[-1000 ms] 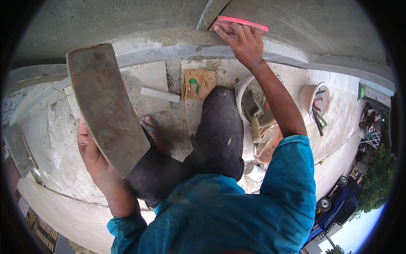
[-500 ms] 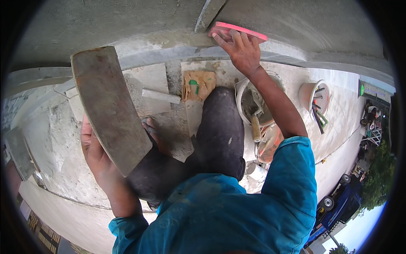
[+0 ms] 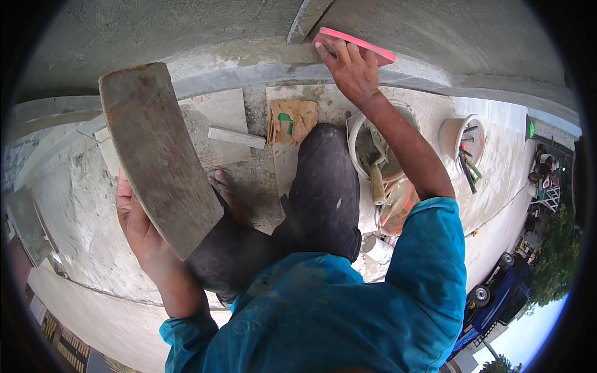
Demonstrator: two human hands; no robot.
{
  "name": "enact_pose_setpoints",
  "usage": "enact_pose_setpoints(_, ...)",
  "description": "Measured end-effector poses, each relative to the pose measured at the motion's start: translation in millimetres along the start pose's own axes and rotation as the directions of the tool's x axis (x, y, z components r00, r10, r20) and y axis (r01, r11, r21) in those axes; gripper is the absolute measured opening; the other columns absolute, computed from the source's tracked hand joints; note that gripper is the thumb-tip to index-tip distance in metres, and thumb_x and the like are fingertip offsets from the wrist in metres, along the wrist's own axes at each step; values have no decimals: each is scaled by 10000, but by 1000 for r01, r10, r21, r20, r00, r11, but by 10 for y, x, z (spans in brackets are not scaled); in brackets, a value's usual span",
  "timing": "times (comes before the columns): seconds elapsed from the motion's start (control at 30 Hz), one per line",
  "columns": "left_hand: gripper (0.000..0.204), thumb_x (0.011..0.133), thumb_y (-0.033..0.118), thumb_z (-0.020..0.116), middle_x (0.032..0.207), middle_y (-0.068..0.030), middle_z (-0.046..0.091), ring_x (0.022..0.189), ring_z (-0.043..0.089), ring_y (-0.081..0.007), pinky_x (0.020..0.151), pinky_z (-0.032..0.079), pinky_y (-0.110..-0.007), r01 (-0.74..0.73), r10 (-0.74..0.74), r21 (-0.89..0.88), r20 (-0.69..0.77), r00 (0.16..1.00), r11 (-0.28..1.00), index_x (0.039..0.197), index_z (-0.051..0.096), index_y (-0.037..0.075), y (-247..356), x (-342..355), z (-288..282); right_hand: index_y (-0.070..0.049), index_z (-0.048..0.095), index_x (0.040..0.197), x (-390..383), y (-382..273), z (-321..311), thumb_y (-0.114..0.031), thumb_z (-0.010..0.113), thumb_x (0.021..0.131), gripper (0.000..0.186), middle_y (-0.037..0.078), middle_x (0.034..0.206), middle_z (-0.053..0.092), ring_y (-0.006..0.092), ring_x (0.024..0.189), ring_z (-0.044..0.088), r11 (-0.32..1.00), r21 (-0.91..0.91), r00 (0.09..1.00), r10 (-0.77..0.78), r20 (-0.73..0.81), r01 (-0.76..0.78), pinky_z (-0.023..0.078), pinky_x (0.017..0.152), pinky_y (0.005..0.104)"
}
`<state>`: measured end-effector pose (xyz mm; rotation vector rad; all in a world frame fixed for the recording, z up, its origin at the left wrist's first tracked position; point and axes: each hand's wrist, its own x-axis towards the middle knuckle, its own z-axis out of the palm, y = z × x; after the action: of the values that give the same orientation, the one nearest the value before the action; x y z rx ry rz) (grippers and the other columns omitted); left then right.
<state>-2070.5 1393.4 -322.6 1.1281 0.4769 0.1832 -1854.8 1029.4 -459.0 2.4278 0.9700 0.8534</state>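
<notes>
left hand [image 3: 142,231] apparently grips the grey board [image 3: 158,155]; right hand [image 3: 357,79] clasps the pink float [image 3: 362,43].

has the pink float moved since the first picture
Yes: the pink float has shifted slightly down the picture, its right end most, judged against the grey wall strip.

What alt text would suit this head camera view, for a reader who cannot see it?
A person's right hand holds a pink float at a grey wall, while the left hand supports a flat grey board. On the right, a bucket contains grey mix and a wooden-handled tool; a smaller bucket holds several thin items.
</notes>
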Motion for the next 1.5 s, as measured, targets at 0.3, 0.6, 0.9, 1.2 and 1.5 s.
enact_pose_setpoints(0.3,495,1065,187,579,1312,-214,676,1135,720,-233,967,595,-353,26,-23,-51,57,998,998,1456,477,-98,-20,25,-218,-359,705,1319,-260,349,-254,-201,680,844,501,-14,1089,597,150,991,619,995,51,987,93,-128,-87,457,760,376)
enact_pose_setpoints(0.6,500,1062,187,595,1305,-206,682,1122,722,-221,956,591,-338,-7,8,-45,23,1000,999,1462,483,-90,-12,-7,-139,-413,654,1392,140,543,-143,-172,698,869,578,-20,1081,590,149,930,621,998,-11,945,50,-324,-56,469,777,392)
enact_pose_setpoints(0.9,478,1063,166,585,1290,-201,688,1100,725,-217,946,592,-331,8,-8,-51,-2,1000,999,1454,487,-92,-2,1,-129,-466,682,1368,239,598,-183,-117,719,801,667,-18,1118,617,160,952,624,998,6,961,55,-270,-55,472,840,359)
enact_pose_setpoints(1.2,446,1073,181,565,1295,-204,680,1107,722,-215,958,592,-339,-31,31,34,-14,999,999,1422,503,-89,-3,-22,-37,-449,666,1392,-119,538,-188,-168,708,831,628,0,1143,620,170,942,606,993,103,969,73,-238,-49,472,851,381)
enact_pose_setpoints(1.5,464,1054,141,588,1299,-215,682,1112,726,-226,943,606,-347,26,-22,-107,39,999,994,1447,492,-87,-15,36,-160,-434,667,1392,169,439,-86,-190,690,832,612,-15,1157,622,169,966,612,1000,9,983,8,-183,-6,458,855,397)
